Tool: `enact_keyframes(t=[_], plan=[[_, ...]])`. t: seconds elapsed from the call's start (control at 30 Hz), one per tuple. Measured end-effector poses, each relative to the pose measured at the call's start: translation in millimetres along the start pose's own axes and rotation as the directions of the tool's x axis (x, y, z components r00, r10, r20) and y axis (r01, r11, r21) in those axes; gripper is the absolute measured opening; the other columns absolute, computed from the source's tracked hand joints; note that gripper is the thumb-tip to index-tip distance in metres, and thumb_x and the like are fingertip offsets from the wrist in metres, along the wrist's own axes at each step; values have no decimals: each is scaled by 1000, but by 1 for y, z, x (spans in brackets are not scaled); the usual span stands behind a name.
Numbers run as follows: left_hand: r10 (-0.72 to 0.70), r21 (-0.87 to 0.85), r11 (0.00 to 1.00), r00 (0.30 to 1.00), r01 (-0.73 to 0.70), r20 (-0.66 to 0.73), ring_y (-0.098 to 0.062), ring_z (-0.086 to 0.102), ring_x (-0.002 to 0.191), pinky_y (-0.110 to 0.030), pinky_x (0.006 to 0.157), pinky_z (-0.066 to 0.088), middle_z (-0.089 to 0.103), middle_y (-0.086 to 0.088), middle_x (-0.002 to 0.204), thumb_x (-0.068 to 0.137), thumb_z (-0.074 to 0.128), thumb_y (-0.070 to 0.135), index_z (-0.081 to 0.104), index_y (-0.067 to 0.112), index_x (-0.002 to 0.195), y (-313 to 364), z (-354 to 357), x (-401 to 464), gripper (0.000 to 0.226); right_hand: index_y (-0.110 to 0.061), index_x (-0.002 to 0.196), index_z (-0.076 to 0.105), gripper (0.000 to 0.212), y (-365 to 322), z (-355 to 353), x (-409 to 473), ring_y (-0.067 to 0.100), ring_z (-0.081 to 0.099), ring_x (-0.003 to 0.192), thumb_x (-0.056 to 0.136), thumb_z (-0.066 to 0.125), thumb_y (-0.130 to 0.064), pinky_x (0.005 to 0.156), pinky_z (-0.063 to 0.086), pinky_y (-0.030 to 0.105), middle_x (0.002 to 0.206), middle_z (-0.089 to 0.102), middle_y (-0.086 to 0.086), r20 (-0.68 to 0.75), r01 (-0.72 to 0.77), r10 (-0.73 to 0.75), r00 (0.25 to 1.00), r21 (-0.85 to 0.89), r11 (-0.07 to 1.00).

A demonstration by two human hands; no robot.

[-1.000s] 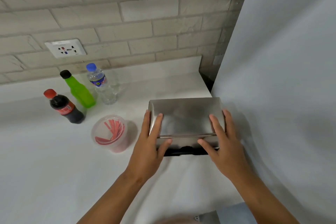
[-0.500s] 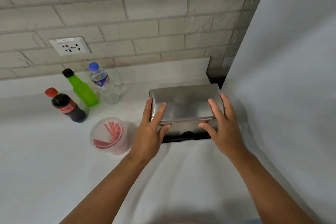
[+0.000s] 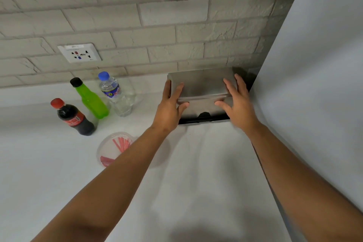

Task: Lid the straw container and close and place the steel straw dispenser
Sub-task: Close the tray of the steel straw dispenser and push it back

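Only the water bottle [image 3: 113, 92] label shows writing, too blurred to read.

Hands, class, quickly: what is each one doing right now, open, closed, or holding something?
Left hand: closed on the left end of the steel straw dispenser.
Right hand: closed on the dispenser's right end.

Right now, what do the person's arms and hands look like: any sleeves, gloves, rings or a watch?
Both forearms are bare as far as the picture shows, with no sleeves in view. The left hand and right hand wear no gloves. No watch, bracelet or ring is visible on either.
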State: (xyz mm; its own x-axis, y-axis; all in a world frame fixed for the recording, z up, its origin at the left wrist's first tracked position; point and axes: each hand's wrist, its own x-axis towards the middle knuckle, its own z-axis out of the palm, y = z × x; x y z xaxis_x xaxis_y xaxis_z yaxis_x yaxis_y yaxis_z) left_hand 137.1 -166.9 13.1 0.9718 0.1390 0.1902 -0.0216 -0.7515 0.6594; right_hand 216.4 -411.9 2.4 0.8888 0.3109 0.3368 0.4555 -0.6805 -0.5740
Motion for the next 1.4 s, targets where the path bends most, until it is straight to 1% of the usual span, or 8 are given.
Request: enact_keyframes(t=[0.1,0.23,0.67,0.87,1.03,1.27,1.33,1.4], plan=[[-19,-25,1000,999,19,32,-28,47,145,-33,114,41,0,-5,174,102,61,29,31,31,160,-1,1,16,65,-23,156,35,74,3,0,14,31,19,156,93,71,-38,117,28,37,170,13,10,27,-28,29,999,-21,999],[-37,-52,998,998,40,45,-24,58,133,-22,107,40,-1,-3,174,102,62,25,31,31,160,1,1,30,66,-28,158,29,76,4,0,29,27,14,157,94,69,-37,120,27,39,171,6,5,65,-67,68,996,-20,998],[-23,-72,997,999,25,29,-25,58,133,-37,115,45,0,-3,174,101,64,21,32,32,159,-1,6,41,67,-31,159,26,76,4,-3,37,26,15,157,95,68,-39,119,30,40,172,4,1,88,-108,111,990,-40,993],[-40,-78,996,999,42,28,-22,50,141,-28,116,38,1,-1,174,101,64,20,33,32,159,3,4,40,66,-31,158,28,76,4,-1,35,27,19,156,94,68,-42,119,35,43,172,7,1,66,-120,124,990,-62,991],[-14,-72,997,999,17,37,-23,49,143,-33,117,41,1,-1,174,101,64,21,34,31,159,0,6,41,66,-28,158,31,76,4,1,29,30,20,155,94,69,-41,119,35,44,172,9,4,25,-121,123,992,-83,989],[-33,-93,995,998,38,57,-21,59,131,-15,103,35,0,-2,174,102,63,18,34,30,159,7,1,41,66,-30,159,27,76,2,-1,32,30,16,156,95,67,-41,121,33,47,172,6,3,52,-130,135,990,-80,988],[-31,-91,995,998,37,63,-22,58,132,-15,102,36,-1,-3,174,102,63,20,33,30,159,7,1,41,66,-30,159,26,77,3,-2,31,30,15,157,95,66,-42,121,32,47,172,4,3,61,-134,139,988,-87,987],[-31,-65,997,996,37,78,-24,54,138,-21,107,39,-4,-3,174,101,63,26,29,32,160,6,0,42,68,-31,160,24,79,3,-4,31,31,12,157,95,66,-44,123,29,49,172,2,2,78,-145,152,985,-93,985]])
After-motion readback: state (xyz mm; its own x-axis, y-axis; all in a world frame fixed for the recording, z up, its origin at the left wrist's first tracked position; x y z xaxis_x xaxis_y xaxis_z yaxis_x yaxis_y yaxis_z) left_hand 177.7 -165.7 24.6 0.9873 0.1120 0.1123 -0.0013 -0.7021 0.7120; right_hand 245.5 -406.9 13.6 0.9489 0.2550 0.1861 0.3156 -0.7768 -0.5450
